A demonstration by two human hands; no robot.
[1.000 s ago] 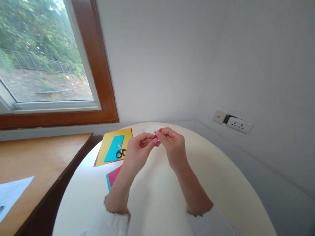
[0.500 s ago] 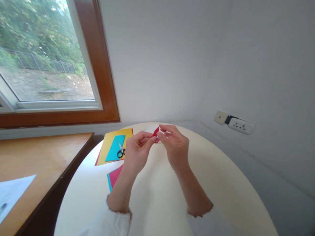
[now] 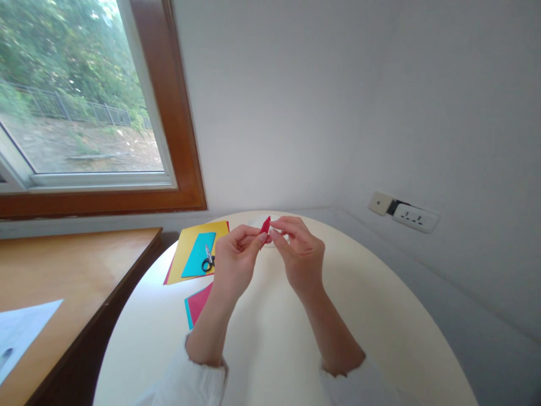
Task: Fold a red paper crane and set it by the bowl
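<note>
red folded paper piece [image 3: 265,226] is pinched upright between the thumb and fingers of the left hand [image 3: 236,256], raised over the round cream table [image 3: 363,321]. the right hand [image 3: 302,256] is just beside it, thumb and forefinger narrowly parted at the paper's right edge; whether they touch it, i cannot tell. behind both hands sits a pale round dish [image 3: 254,221], partly hidden. left of the left hand, black-handled scissors [image 3: 207,264] lie on a cyan paper [image 3: 194,265], which rests on a yellow sheet [image 3: 185,245]; a red sheet edge [image 3: 166,277] peeps out beneath. nearer, a magenta paper [image 3: 198,303] over a cyan edge [image 3: 188,317] runs under the left forearm. far left, a white sheet [image 3: 31,324] lies on a wooden desk [image 3: 84,265], any print too blurred to read.
</note>
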